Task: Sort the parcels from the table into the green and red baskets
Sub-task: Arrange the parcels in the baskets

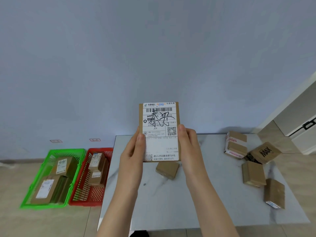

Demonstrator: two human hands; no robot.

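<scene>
Head view: grey marbled table [171, 211], several loose parcels [253, 173] at right side. Green basket [66, 150] and red basket [85, 196] on floor left of table, side by side, each holding boxes. Flat cardboard parcel [159, 127] held upright above table, label toward person. Left hand [133, 151] and right hand [189, 142] clasp its lower side edges, thumbs on front, fingers hidden behind. Small brown parcel [167, 169] on table just below. Judgement: held parcel light, stiff, flat; label face likely slick, so grip by edges.

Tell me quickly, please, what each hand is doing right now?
Left hand: holds the labelled parcel, left edge.
Right hand: holds its right edge.
</scene>
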